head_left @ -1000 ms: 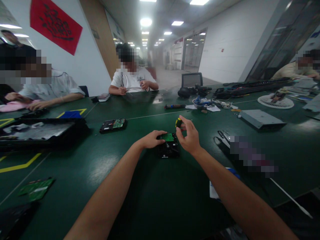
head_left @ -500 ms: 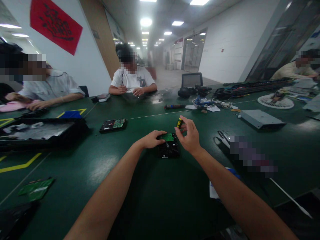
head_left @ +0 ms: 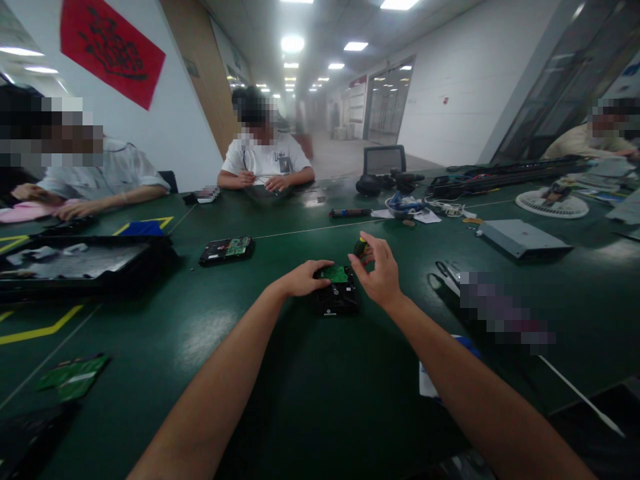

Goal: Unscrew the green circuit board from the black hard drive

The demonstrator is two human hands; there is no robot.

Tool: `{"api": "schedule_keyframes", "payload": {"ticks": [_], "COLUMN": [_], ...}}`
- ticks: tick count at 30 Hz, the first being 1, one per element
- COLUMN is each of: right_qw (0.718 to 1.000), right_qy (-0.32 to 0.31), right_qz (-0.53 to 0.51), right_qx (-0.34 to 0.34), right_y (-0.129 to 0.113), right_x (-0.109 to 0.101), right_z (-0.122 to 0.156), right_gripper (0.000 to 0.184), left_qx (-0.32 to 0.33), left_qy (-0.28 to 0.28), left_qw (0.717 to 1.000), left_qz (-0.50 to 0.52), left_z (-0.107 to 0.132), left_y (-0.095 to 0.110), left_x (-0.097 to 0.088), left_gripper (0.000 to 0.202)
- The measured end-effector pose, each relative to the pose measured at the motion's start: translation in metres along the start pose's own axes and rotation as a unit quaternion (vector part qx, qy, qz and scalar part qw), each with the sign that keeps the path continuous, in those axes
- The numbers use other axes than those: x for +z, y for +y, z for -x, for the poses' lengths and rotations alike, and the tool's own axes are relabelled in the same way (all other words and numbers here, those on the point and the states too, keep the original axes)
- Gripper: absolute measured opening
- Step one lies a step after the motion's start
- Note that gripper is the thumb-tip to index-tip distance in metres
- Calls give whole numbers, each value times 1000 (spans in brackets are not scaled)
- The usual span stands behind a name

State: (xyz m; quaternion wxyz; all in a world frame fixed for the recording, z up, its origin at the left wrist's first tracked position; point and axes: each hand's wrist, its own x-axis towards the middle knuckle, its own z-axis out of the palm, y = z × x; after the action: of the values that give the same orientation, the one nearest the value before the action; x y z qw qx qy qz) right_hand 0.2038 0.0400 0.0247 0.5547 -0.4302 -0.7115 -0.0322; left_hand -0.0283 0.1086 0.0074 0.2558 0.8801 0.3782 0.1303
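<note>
A black hard drive (head_left: 339,303) lies on the green table, its green circuit board (head_left: 336,273) facing up. My left hand (head_left: 306,279) grips the drive's left side, with the thumb and a finger reaching over the board. Between the thumb and fingers of my right hand (head_left: 379,270) is a short yellow and black screwdriver (head_left: 360,248), held upright at the drive's upper right corner. The screwdriver's tip is too small to make out.
A second hard drive (head_left: 227,250) lies to the left, near a large black tray (head_left: 85,267). Loose green circuit boards (head_left: 75,377) are at the lower left. A grey metal box (head_left: 523,239) stands right. Several people sit around the table.
The screwdriver's handle has turned in my right fingers, showing less yellow. My left hand and the hard drive stay in place.
</note>
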Motion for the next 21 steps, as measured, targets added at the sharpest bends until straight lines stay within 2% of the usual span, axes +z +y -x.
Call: {"api": "schedule_keyframes", "payload": {"ticks": [10,21], "right_qw": [1000,1000], "right_qy": [3,1], "right_qz": [15,5], "right_qx": [3,4], "right_y": [1,-1], "right_x": [1,1], "right_z": [1,0], "right_gripper": [54,52], "left_qx": [4,4], "left_qy": [22,26], "left_qw": [997,996], "left_qz": [73,82], "left_z": [-3,-2], "left_y": [-11,-11], "left_x": [7,7], "left_gripper": [73,70]}}
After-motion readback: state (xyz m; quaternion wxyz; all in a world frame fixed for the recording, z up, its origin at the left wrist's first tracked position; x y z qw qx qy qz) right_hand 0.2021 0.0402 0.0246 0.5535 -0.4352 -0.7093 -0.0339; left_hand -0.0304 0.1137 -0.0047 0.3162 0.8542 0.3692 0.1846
